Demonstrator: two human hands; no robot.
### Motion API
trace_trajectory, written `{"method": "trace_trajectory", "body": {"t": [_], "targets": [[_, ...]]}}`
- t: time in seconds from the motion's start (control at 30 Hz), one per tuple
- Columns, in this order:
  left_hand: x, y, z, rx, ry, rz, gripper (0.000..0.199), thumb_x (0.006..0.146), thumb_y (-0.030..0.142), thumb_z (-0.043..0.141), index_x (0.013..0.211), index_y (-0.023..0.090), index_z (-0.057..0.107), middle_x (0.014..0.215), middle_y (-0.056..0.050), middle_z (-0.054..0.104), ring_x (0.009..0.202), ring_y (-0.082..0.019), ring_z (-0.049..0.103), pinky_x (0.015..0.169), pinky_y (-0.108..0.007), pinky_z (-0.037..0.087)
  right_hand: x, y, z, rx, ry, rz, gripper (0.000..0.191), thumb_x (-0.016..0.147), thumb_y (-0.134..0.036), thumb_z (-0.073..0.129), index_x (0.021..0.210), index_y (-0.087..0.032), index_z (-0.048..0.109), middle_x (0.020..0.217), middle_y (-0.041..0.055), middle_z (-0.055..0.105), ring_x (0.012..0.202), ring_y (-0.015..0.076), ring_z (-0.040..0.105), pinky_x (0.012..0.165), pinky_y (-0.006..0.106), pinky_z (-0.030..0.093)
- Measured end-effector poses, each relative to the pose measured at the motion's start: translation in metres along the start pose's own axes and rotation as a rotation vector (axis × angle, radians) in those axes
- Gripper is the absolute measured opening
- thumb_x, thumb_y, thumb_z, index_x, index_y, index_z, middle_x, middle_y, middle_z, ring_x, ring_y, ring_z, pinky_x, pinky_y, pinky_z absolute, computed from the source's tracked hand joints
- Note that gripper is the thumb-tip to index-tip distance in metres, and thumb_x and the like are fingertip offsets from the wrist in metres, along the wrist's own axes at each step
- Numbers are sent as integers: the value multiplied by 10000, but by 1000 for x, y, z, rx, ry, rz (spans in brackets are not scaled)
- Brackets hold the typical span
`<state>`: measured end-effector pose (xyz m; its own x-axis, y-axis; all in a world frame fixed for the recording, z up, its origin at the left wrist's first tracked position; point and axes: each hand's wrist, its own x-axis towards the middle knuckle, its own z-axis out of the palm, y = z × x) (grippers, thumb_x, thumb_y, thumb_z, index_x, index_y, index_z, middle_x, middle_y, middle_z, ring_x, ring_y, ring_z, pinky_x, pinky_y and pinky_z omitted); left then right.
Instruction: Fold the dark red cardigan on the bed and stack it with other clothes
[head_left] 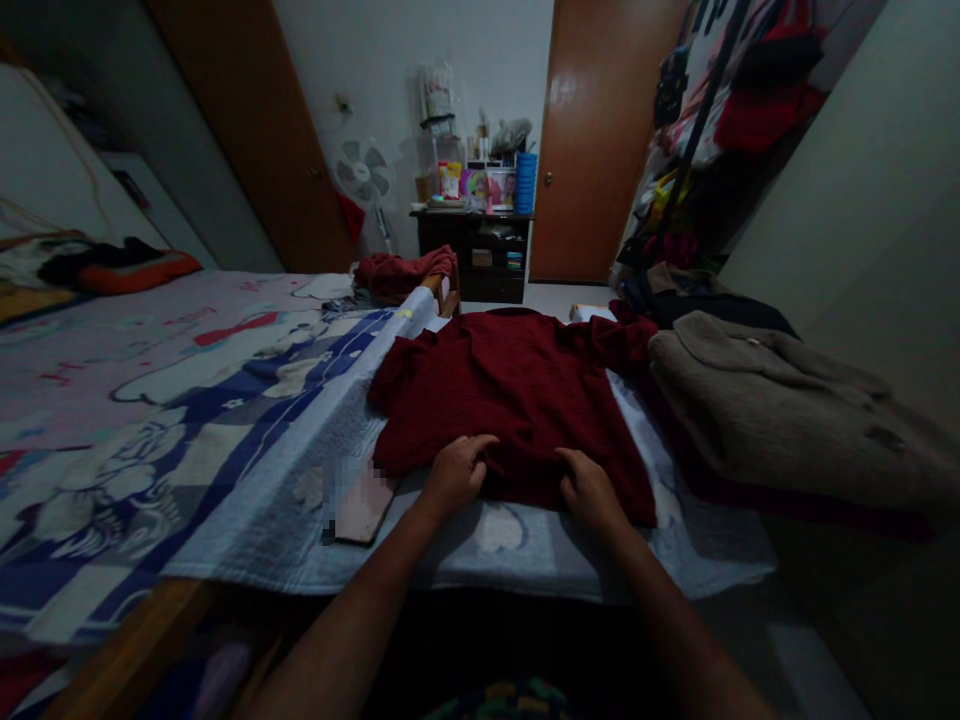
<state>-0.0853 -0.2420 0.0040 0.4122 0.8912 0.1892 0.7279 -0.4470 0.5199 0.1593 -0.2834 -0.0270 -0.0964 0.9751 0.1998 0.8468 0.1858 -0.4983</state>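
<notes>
A dark red short-sleeved shirt (517,380) lies spread on a light blue bed cover, its sleeves out to both sides. My left hand (459,472) is on its near left part, index finger stretched inward and the other fingers curled at the cloth. Across from it, my right hand (591,488) grips the near edge in much the same way. Between the hands the fabric bulges in soft folds. Left of my left hand lies a flat pale phone-like object (364,510), partly blurred out.
A thick grey-brown folded coat (780,400) and dark clothes are stacked at the right. To the left stands a bed with a patterned blanket (247,370), a wooden rail between. A fan (364,175) and a dark cabinet (472,255) stand at the far wall.
</notes>
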Motion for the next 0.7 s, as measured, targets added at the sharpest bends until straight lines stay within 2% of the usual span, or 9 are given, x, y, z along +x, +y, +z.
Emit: {"method": "trace_trajectory", "body": {"t": [0.07, 0.13, 0.23, 0.33, 0.43, 0.57, 0.7], "targets": [[-4, 0, 3, -28, -51, 25, 473, 783, 81, 480, 1230, 211, 562, 1097, -45, 632, 1014, -181, 586, 935, -302, 456, -1, -5, 1, -70, 19, 2, 605, 796, -106, 441, 1397, -178, 447, 1306, 112, 548, 1168, 238, 507, 1015, 386, 411], [-11, -1, 8, 36, -88, 44, 503, 750, 68, 505, 1231, 211, 540, 1163, -53, 585, 1015, -180, 583, 908, -293, 463, -3, -13, 4, -165, 22, -20, 725, 752, -98, 497, 1457, -207, 365, 1393, 116, 470, 1224, 271, 444, 1018, 418, 392], [-23, -1, 17, 184, -63, 33, 465, 721, 39, 512, 1152, 210, 547, 1169, -61, 552, 987, -188, 578, 870, -307, 468, -1, -23, 9, -284, 56, -69, 812, 716, -59, 530, 1476, -260, 330, 1469, 104, 385, 1274, 288, 378, 1036, 444, 347], [-33, -1, 24, 240, -58, 94, 255, 774, 77, 530, 991, 201, 580, 1023, -56, 609, 942, -205, 575, 845, -333, 472, 6, -28, 14, -350, 117, -136, 722, 771, -68, 536, 1441, -293, 392, 1478, 97, 369, 1281, 289, 359, 1053, 463, 303], [-35, -4, 30, 209, -18, 143, 133, 865, 160, 526, 965, 201, 603, 947, -50, 655, 902, -204, 594, 828, -341, 485, 14, -31, 19, -353, 134, -224, 586, 819, -115, 554, 1366, -316, 490, 1461, 80, 388, 1300, 290, 329, 1075, 472, 260], [-33, -14, 42, 107, 117, 185, 157, 922, 196, 492, 985, 196, 636, 1125, -74, 676, 1053, -197, 610, 936, -351, 482, 20, -36, 25, -334, 159, -324, 499, 845, -185, 591, 1318, -333, 537, 1438, 75, 402, 1325, 282, 296, 1100, 468, 211], [-31, -20, 50, 109, 136, 146, 142, 901, 177, 532, 969, 200, 654, 1265, -78, 637, 1142, -222, 591, 945, -396, 489, 22, -37, 27, -346, 115, -376, 317, 881, -226, 570, 1179, -317, 628, 1417, 68, 425, 1335, 280, 282, 1102, 465, 190]]}}
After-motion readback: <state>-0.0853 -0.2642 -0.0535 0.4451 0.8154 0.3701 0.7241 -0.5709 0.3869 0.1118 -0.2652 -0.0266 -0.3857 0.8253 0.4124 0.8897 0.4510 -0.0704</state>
